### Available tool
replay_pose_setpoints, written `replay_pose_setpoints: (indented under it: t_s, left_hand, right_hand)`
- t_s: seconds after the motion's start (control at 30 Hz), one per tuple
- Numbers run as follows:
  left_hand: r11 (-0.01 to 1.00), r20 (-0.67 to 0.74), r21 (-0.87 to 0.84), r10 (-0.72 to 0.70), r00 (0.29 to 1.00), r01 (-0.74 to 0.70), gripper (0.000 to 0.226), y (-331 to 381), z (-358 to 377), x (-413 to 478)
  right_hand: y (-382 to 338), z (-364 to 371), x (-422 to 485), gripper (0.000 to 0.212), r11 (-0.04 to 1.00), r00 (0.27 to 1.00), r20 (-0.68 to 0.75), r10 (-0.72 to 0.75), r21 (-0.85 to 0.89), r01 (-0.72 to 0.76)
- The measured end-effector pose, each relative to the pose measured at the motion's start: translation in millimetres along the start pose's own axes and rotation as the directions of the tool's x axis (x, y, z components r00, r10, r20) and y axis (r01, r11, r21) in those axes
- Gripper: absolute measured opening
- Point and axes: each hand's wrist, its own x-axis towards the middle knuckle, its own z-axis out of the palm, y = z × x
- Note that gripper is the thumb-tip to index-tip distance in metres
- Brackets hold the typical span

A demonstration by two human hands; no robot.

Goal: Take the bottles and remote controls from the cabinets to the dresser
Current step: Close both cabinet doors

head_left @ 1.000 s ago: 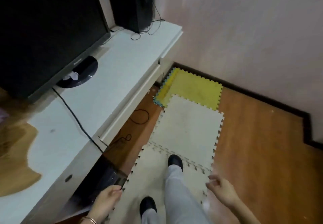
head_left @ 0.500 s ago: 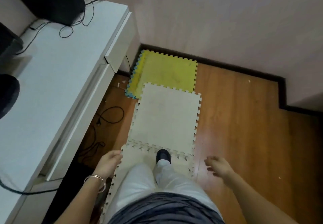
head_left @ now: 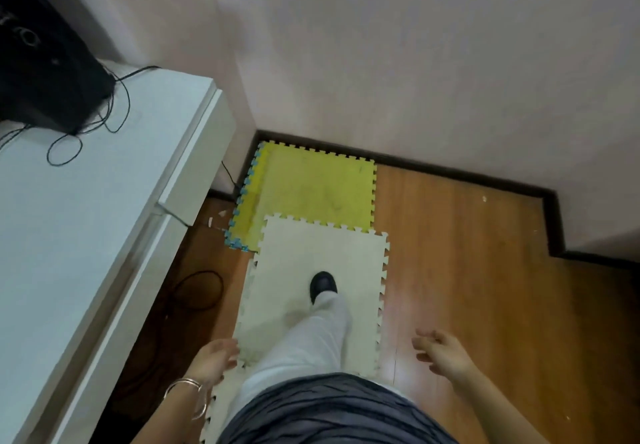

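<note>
Nowhere could writing be read. Both the left hand [head_left: 213, 360] and right hand [head_left: 441, 351] were held open and empty; no bottle or remote was seen. The speaker [head_left: 45, 72] was cut off.

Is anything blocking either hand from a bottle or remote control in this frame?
Cannot be judged: no bottle or remote shows. The left hand and right hand hang empty above the foam mats, with the white cabinet top alongside.
</note>
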Motion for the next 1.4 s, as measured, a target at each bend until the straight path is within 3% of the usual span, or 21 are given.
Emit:
replay_pose_setpoints:
  t_s: [0.1,0.17,0.33,0.47,0.63,0.8,0.87,1.1,1.23,1.4]
  left_hand:
    - [0.997,-0.01,-0.074,-0.036,0.999,0.035,0.029,53.3,9.3,31.7]
    - [0.996,-0.028,-0.093,-0.023,0.999,0.02,0.029,96.0,16.8,48.4]
    - [0.985,-0.034,-0.111,0.133,0.991,-0.136,0.031,204.8,30.7,64.6]
    - [0.967,-0.082,-0.152,0.193,0.978,-0.203,0.032,255.6,29.0,70.5]
    - [0.957,-0.186,-0.286,-0.007,0.983,-0.047,0.029,259.6,29.5,88.8]
    - [0.843,-0.26,-0.529,-0.266,0.928,0.094,0.03,276.5,55.5,102.8]
    - [0.786,-0.257,-0.605,-0.342,0.904,0.126,0.032,300.7,75.7,101.2]
    - [0.687,-0.28,-0.725,-0.363,0.889,0.052,0.032,370.3,99.9,96.8]
    - [0.614,-0.325,-0.789,-0.404,0.855,-0.01,0.032,383.1,86.8,96.6]
    - [0.51,-0.313,-0.859,-0.459,0.831,-0.042,0.028,378.4,94.5,93.8]
  right_hand:
    - [-43.1,-21.0,31.6,0.037,0.993,0.995,0.018,0.103,-0.053,-0.102]
    - [-80.2,-38.9,51.2,0.036,0.988,0.995,0.003,0.096,-0.119,-0.095]
    - [-191.1,-63.6,89.8,0.02,0.992,0.996,-0.046,-0.072,-0.103,0.067]
    - [-286.0,-57.9,120.3,0.023,0.976,0.984,0.033,-0.176,-0.124,0.179]
    - [-375.5,-52.4,174.2,0.022,0.937,0.967,0.134,-0.216,-0.25,0.244]
    - [-465.2,-67.8,242.2,0.017,0.862,0.956,0.285,-0.074,-0.463,0.205]
    - [-508.3,-76.6,265.6,0.02,0.811,0.946,0.315,-0.08,-0.531,0.245]
    - [-639.1,-70.4,284.4,0.009,0.676,0.904,0.357,-0.237,-0.608,0.417]
    - [-681.9,-31.5,270.3,0.01,0.676,0.864,0.449,-0.229,-0.565,0.473]
    - [-699.6,28.8,256.5,0.017,0.587,0.825,0.541,-0.164,-0.619,0.522]
